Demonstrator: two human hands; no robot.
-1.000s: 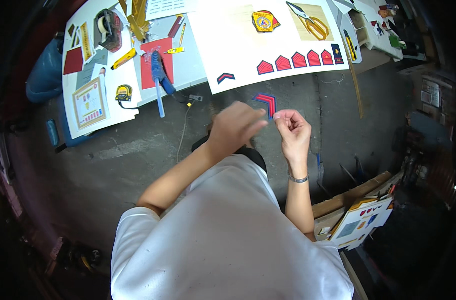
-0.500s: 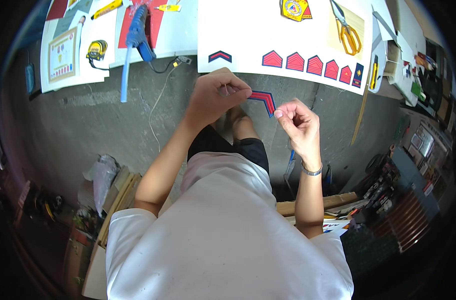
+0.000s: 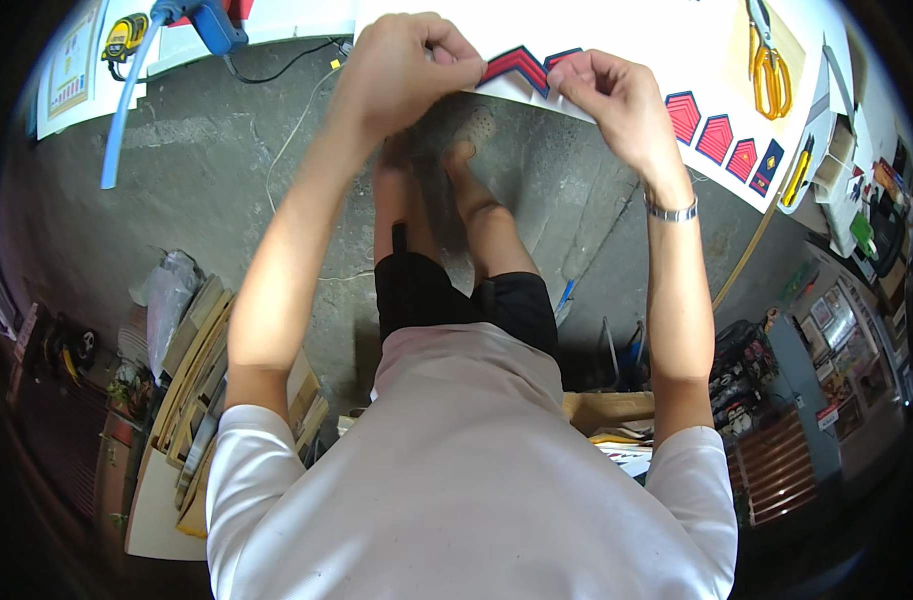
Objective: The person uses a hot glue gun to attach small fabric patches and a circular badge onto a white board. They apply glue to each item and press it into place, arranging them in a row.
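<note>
A red chevron-shaped patch with dark blue edging (image 3: pixel 520 66) is held by its two ends, peak pointing away from me, at the near edge of a white board (image 3: pixel 597 25). My left hand (image 3: pixel 397 75) pinches its left end between thumb and fingers. At the right end, the thumb and finger of my right hand (image 3: pixel 622 105) are pinched together. Another red and blue patch (image 3: pixel 565 57) lies partly hidden behind my right fingers. To the right of that hand, several red pointed patches (image 3: pixel 684 117) line the board's near edge, with a dark blue rectangular patch (image 3: pixel 768 166) at the end.
Orange-handled scissors (image 3: pixel 772 85) lie at the right on a tan sheet. Beyond the board's right edge is a yellow cutter (image 3: pixel 800 170). On the left are a blue glue gun (image 3: pixel 215 28), its blue stick (image 3: pixel 122 125) overhanging the edge, and a tape measure (image 3: pixel 125 38).
Both hands have moved forward with the chevron patch, from over the floor to the board's near edge. The patch has turned so its peak points away. The view has shifted, with the table higher in it.
</note>
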